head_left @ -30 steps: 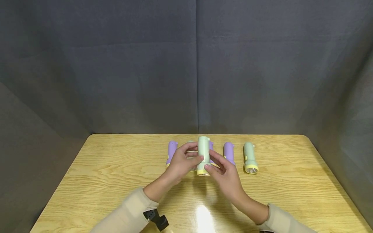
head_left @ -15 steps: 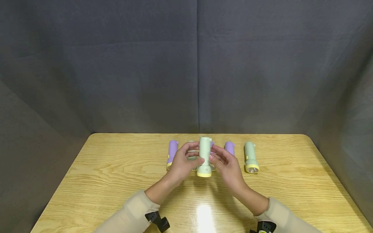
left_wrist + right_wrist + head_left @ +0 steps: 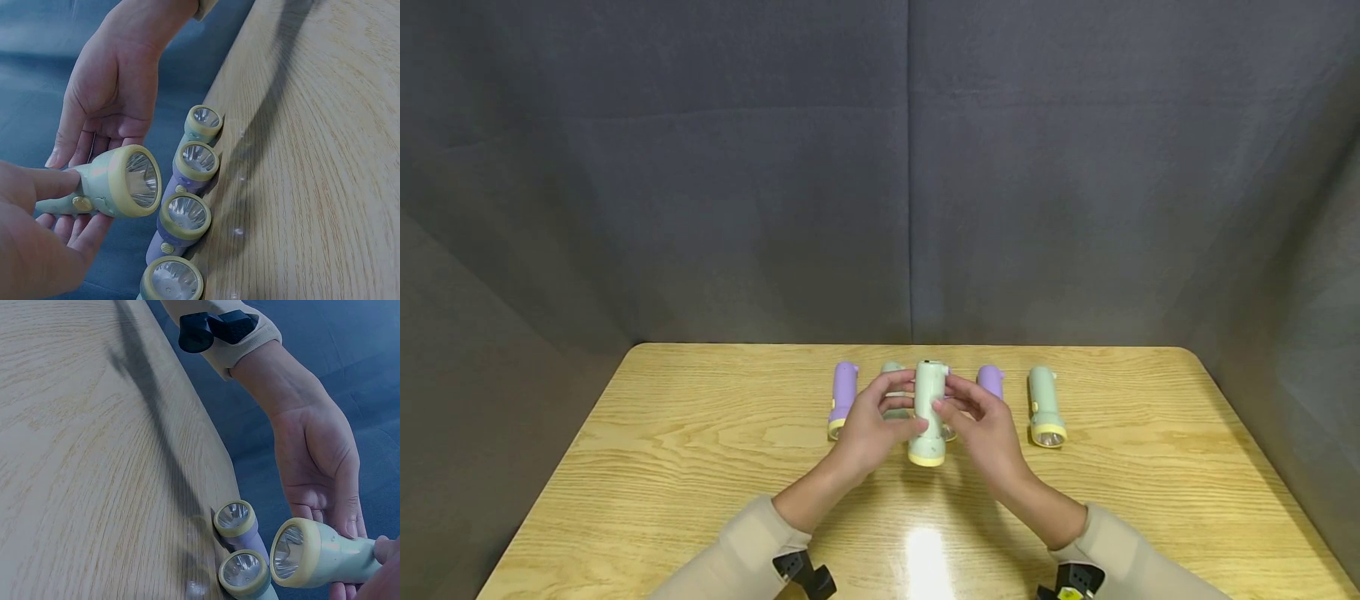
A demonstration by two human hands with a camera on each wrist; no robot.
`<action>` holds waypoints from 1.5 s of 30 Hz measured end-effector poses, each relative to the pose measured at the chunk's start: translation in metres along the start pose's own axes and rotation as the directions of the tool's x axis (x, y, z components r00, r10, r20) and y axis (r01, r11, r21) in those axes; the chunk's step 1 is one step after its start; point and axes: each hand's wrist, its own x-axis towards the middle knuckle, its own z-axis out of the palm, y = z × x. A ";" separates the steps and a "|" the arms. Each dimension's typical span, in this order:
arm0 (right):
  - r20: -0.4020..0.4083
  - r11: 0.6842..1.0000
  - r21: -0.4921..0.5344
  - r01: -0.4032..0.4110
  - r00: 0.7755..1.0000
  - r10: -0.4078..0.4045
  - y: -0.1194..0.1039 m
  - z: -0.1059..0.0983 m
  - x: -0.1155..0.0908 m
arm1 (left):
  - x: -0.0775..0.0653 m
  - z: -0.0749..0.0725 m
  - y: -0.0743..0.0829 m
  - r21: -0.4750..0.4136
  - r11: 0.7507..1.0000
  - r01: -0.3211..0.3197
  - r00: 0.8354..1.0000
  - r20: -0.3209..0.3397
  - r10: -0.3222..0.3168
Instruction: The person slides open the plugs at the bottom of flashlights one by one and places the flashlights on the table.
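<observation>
A pale green flashlight [image 3: 929, 396] with a yellow rim is held up over the table between both hands. My left hand [image 3: 867, 427] grips its left side, the thumb across the barrel. From the other side my right hand [image 3: 988, 429] pinches the barrel with thumb and fingers. In the left wrist view the flashlight [image 3: 97, 187] shows its yellow switch and clear lens. The right wrist view has the right thumb near the tail of the flashlight [image 3: 340, 559]. Behind the hands, a green flashlight [image 3: 892, 367] and a purple one [image 3: 951, 432] are partly hidden.
A purple flashlight [image 3: 844, 396] lies left of the hands. To the right are another purple flashlight [image 3: 990, 380], partly covered, and a green one [image 3: 1045, 407]. All lie in a row near the far edge of the wooden table [image 3: 1135, 492]. A dark curtain [image 3: 760, 208] surrounds it.
The held flashlight has tilted, so its lens is turned out of the head view and its tail end shows. It has come slightly nearer. The right thumb has shifted up from the rim to the barrel.
</observation>
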 end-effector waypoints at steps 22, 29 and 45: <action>0.044 0.996 -0.003 0.087 0.995 -0.087 0.002 -0.003 0.004 | 0.000 -0.002 0.000 -0.008 0.999 -0.042 0.999 -0.012 0.042; 0.054 0.987 -0.046 0.155 0.987 -0.153 0.001 -0.005 0.003 | 0.001 -0.002 0.004 -0.068 0.998 0.007 1.000 -0.026 -0.009; 0.076 0.967 -0.029 0.253 0.965 -0.250 0.000 -0.007 -0.001 | 0.000 -0.002 0.022 -0.079 0.996 0.046 0.998 -0.026 -0.048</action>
